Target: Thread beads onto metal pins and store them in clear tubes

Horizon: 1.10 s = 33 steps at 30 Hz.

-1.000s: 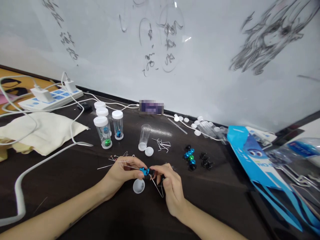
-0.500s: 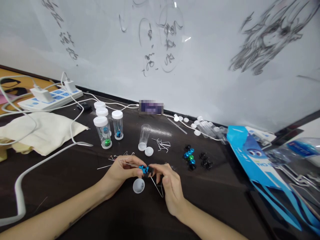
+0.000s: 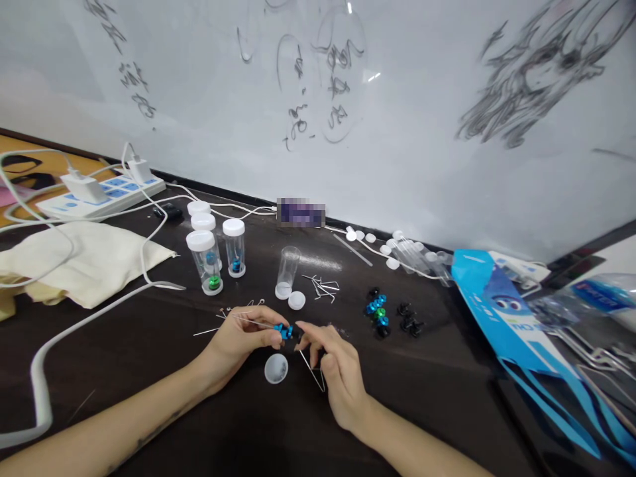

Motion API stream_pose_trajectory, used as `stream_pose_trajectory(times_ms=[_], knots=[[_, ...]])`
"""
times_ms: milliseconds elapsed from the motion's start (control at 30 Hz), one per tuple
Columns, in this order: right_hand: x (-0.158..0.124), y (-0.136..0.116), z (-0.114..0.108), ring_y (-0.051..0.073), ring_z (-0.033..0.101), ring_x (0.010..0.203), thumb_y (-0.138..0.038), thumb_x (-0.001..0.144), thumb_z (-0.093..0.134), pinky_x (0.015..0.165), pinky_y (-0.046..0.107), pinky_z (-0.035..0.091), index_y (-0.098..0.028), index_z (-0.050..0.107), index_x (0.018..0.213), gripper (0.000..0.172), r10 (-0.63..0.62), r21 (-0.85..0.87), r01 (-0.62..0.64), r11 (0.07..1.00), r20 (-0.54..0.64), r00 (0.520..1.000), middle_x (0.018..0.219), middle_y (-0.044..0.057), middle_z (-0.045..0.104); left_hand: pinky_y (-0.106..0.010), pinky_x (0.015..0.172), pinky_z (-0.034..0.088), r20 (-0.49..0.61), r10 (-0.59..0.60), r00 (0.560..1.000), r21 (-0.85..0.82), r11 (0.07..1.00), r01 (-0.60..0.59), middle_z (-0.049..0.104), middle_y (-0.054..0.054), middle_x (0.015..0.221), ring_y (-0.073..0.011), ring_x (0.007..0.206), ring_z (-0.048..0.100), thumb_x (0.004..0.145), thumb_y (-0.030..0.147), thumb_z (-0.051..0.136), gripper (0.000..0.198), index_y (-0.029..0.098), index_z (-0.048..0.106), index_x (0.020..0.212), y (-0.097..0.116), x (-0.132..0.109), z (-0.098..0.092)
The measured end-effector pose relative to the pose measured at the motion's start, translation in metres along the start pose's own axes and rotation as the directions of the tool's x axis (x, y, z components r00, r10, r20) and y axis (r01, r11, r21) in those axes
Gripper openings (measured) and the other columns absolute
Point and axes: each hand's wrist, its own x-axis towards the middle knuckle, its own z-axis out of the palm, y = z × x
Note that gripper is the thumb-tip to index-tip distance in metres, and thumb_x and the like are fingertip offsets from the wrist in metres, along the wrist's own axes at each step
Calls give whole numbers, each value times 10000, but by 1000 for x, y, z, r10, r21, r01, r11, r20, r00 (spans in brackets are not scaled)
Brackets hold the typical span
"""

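My left hand [image 3: 243, 341] pinches a thin metal pin [image 3: 248, 322] with small blue beads [image 3: 284, 330] threaded on it. My right hand [image 3: 332, 363] is closed too, its fingertips pinching a small black bead [image 3: 297, 330] right against the blue ones. A bent wire [image 3: 312, 372] hangs under my right fingers. Just below the hands a small white cap [image 3: 276, 368] lies on the dark table [image 3: 427, 391]. A cluster of blue, green and black beads [image 3: 378, 317] lies to the right of the hands.
Capped clear vials [image 3: 209, 258] holding beads stand at the left, an open vial [image 3: 287, 271] with its cap behind the hands. Loose pins [image 3: 322, 286], empty tubes and caps [image 3: 407, 255], a blue package [image 3: 511, 318], a cloth bag [image 3: 84, 262], white cables and a power strip [image 3: 99, 192] surround them.
Both hands drifted slightly up and left, keeping hold of the pin and beads. The black bead now sits tight against the blue ones.
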Motion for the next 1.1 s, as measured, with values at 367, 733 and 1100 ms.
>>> stream_pose_trajectory(times_ms=[367, 733, 1100], knots=[[0, 1, 1, 187, 573, 710, -528, 1005, 215, 797, 374, 395, -228, 651, 1077, 534, 9, 1, -9, 1000, 29, 1000, 811, 35, 656, -209, 585, 466, 0, 9, 1000, 42, 999, -9, 715, -17, 622, -113, 567, 595, 582, 195, 861, 183, 158, 775, 738, -2, 1, -2], [1, -1, 1, 181, 569, 708, -531, 1007, 170, 779, 364, 383, -223, 658, 942, 580, 12, -38, -11, 999, 25, 1000, 778, 26, 638, -207, 594, 469, 20, -4, 1000, 42, 999, 3, 722, -23, 654, -121, 594, 596, 596, 196, 856, 171, 162, 776, 742, -3, 0, -1], [1, -4, 1, 184, 587, 723, -539, 1005, 147, 777, 364, 403, -213, 667, 959, 615, -3, -68, 6, 998, 44, 999, 794, 37, 654, -204, 644, 493, 11, -9, 1000, -6, 1000, 9, 749, -27, 713, -133, 660, 637, 615, 193, 851, 167, 183, 778, 764, -5, -1, -3]])
